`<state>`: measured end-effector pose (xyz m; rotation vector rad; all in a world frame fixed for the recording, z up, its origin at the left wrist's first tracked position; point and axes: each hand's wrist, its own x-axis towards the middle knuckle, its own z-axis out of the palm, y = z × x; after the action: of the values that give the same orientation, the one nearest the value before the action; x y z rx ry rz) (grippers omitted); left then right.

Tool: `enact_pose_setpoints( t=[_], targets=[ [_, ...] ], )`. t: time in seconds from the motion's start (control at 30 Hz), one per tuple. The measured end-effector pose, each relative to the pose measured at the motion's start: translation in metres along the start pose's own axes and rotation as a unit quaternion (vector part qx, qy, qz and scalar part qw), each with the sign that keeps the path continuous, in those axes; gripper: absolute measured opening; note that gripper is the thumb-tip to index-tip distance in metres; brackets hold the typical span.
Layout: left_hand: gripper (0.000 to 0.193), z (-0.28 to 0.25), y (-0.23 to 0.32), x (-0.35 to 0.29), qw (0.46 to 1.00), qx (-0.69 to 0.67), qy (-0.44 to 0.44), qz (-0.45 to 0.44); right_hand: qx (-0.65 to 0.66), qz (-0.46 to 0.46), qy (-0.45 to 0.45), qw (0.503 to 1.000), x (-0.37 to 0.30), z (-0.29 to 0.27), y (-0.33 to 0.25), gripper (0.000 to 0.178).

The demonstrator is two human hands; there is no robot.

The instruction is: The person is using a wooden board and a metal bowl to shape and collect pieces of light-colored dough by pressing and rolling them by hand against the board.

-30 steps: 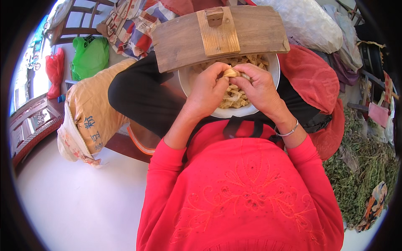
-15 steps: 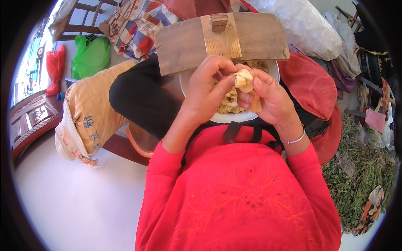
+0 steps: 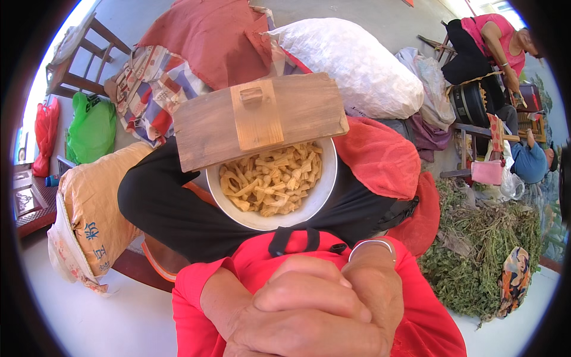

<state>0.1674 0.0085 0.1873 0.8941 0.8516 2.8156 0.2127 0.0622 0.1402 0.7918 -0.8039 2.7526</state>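
My left hand (image 3: 285,330) and my right hand (image 3: 377,288) are pressed together low in front of my chest, close up. Their fingers are folded over each other, and whatever lies between the palms is hidden. A metal bangle circles my right wrist. Beyond them, a white-rimmed metal bowl (image 3: 321,205) sits between my legs, holding pale yellow, curled, strip-like pieces (image 3: 276,184). A wooden board (image 3: 205,128) with a lighter crosspiece and a small block lies across the bowl's far side.
A tan sack (image 3: 98,202) stands at left, near green (image 3: 89,128) and red plastic bags (image 3: 46,137). Farther off lies a full white sack (image 3: 354,68). Red cloth (image 3: 380,157) and dried plants (image 3: 488,250) are at right. A person in pink (image 3: 491,41) bends at far right.
My hands have come back from over the bowl to my chest and closed together. The pale piece between my fingers is out of sight. The view has shifted, showing the bowl and another person.
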Motion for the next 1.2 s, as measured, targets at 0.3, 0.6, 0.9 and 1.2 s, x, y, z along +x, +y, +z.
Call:
enact_pose_setpoints(
  t=[0.3, 0.6, 0.9, 1.2],
  targets=[
    [0.015, -0.035, -0.034, 0.016, 0.964, 0.01, -0.175, 0.2, -0.047, -0.014, 0.064, 0.997, 0.005, -0.01, -0.014, 0.013],
    [0.021, -0.09, -0.002, 0.024, 0.921, 0.239, -0.308, 0.008, -0.222, 0.045, 0.256, 0.94, -0.028, -0.015, -0.022, 0.016],
    [0.03, -0.143, -0.007, 0.022, 0.689, 0.518, -0.483, -0.155, -0.283, 0.198, 0.384, 0.856, -0.058, -0.071, -0.013, 0.019],
    [0.024, -0.184, -0.03, 0.005, 0.76, 0.437, -0.403, -0.263, -0.406, 0.249, 0.383, 0.791, -0.066, -0.08, -0.011, 0.012]
  ],
)
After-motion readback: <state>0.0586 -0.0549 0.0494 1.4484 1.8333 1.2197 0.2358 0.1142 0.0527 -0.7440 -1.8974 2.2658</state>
